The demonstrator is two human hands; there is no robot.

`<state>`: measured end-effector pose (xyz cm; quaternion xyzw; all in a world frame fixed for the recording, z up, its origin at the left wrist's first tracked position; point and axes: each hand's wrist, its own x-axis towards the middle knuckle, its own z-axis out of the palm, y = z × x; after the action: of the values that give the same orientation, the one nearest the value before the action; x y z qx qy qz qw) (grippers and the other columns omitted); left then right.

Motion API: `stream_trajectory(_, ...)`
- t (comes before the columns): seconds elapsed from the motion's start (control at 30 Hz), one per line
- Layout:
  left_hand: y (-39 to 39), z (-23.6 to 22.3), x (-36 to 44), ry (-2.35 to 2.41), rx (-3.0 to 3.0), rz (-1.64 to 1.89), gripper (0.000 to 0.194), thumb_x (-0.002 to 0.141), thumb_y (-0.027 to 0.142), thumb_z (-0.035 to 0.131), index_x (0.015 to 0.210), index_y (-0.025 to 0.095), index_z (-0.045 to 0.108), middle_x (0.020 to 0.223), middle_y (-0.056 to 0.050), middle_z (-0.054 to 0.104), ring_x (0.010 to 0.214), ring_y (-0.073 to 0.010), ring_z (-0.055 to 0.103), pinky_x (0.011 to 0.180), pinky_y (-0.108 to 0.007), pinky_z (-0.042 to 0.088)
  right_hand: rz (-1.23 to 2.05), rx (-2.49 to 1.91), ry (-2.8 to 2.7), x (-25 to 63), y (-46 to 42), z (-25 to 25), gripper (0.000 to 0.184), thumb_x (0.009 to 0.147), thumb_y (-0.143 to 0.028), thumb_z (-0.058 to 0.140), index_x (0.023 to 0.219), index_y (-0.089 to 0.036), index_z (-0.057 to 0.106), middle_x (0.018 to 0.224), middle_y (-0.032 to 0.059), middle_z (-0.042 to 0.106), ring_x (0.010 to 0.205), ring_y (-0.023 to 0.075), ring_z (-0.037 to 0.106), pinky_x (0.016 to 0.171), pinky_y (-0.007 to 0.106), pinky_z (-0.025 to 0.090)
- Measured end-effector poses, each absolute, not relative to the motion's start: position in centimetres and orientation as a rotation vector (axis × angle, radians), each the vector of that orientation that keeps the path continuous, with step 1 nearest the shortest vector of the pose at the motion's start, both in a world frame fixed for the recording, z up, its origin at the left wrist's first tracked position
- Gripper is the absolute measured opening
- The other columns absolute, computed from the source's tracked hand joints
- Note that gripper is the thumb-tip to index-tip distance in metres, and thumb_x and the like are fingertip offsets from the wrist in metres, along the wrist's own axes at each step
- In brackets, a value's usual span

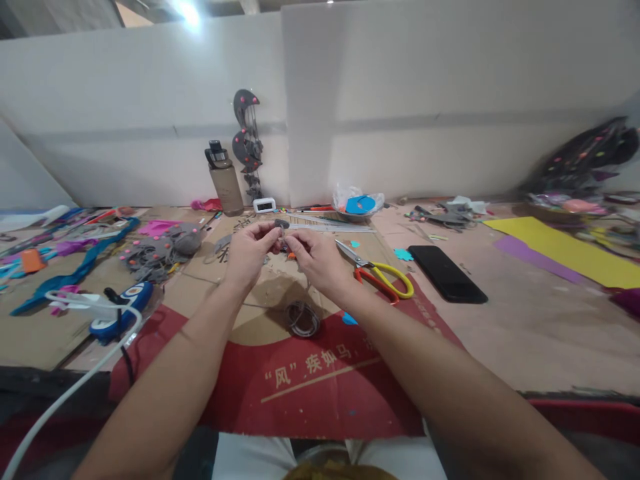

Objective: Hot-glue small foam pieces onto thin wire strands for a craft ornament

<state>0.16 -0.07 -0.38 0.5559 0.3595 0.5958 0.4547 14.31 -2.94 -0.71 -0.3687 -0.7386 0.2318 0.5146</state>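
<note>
Two bare hands meet over cardboard on a desk [520, 333]. The left hand [251, 253] pinches a small grey piece [281, 224] that shows just beyond its fingertips—its long axis looks roughly crosswise, though blur makes this uncertain. The right hand [314, 257] is just beside it, fingertips pinched narrow; whatever they grip is too small to tell. The left looks nearer the piece. A loose coil of grey cord [303, 319] lies below both hands, toward the person—scissors [373, 270] sit right of the right hand.
</note>
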Motion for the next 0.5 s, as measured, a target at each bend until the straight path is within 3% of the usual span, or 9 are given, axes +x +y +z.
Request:
stream_trajectory(0.13, 0.0, -0.2, 0.0, 0.886, 1.364, 1.568, 0.019, 0.066, 0.027, 0.072, 0.078, 0.013, 0.067, 0.067, 0.0, 0.063, 0.053, -0.0071, 0.052, 0.052, -0.021, 0.041, 0.668, -1.005, -1.616, 15.0, -1.6, -1.4, 0.037, 0.09, -0.041, 0.037, 0.078, -0.017, 0.062, 0.074, 0.0016, 0.063, 0.067, 0.0131, 0.054, 0.063, 0.025, 0.041)
stream_trajectory(0.3, -0.1, 0.1, -0.3, 0.893, 1.314, 1.633, 0.019, 0.065, 0.026, 0.073, 0.078, 0.014, 0.067, 0.067, 0.0, 0.063, 0.05, -0.0054, 0.05, 0.048, -0.019, 0.039, 0.513, -1.433, -1.695, 16.1, 0.6, -4.1, 0.019, 0.083, -0.032, 0.05, 0.083, -0.016, 0.062, 0.078, 0.0039, 0.064, 0.073, 0.0154, 0.057, 0.07, 0.027, 0.042)
stream_trajectory(0.4, -0.1, 0.1, -0.4, 0.906, 1.289, 1.625, 0.02, 0.065, 0.027, 0.073, 0.078, 0.014, 0.067, 0.068, 0.0, 0.063, 0.049, -0.0046, 0.049, 0.046, -0.018, 0.038, 0.455, -1.653, -1.876, 15.6, 0.4, -5.1, 0.026, 0.081, -0.036, 0.056, 0.09, -0.012, 0.062, 0.092, 0.0142, 0.065, 0.084, 0.0221, 0.059, 0.076, 0.032, 0.043)
stream_trajectory(0.5, 0.0, 0.0, -0.4, 0.932, 1.29, 1.612, 0.021, 0.064, 0.028, 0.073, 0.077, 0.013, 0.066, 0.068, -0.001, 0.063, 0.048, -0.0048, 0.049, 0.045, -0.018, 0.037, 0.47, -1.77, -1.896, 14.8, 0.0, -5.1, 0.033, 0.077, -0.029, 0.06, 0.102, -0.007, 0.06, 0.104, 0.0219, 0.062, 0.093, 0.0277, 0.06, 0.079, 0.035, 0.044)
